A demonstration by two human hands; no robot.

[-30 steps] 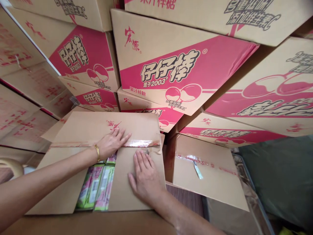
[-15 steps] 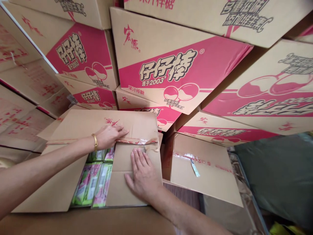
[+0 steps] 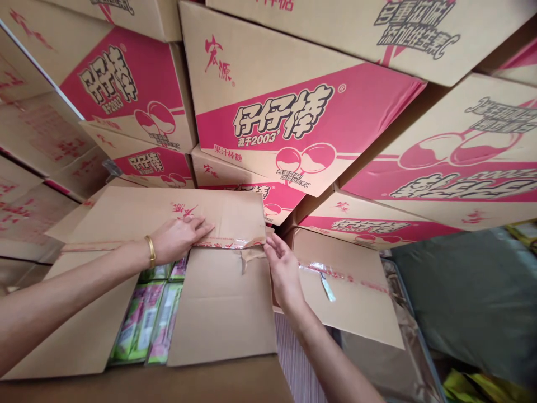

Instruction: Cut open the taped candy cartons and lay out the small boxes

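An open cardboard carton stands before me, with pink and green candy packets showing between its side flaps. My left hand rests on the far carton flap, fingers stretched out and pressing down; a gold bracelet is on that wrist. At the flap's right corner, by the shiny printed tape, my right hand has its thumb and fingertips closed on the edge. Just left of those fingertips, a torn bit of cardboard sticks out over the right side flap.
Tan and pink printed cartons are stacked behind and on both sides. At the right, another carton has a small pale green strip on top. Beyond it are a dark green cover and yellow-green packets.
My right hand has lifted off the right side flap and moved up and right to the far flap's corner, closing on it. My left hand stays on the far flap. The view has shifted slightly.
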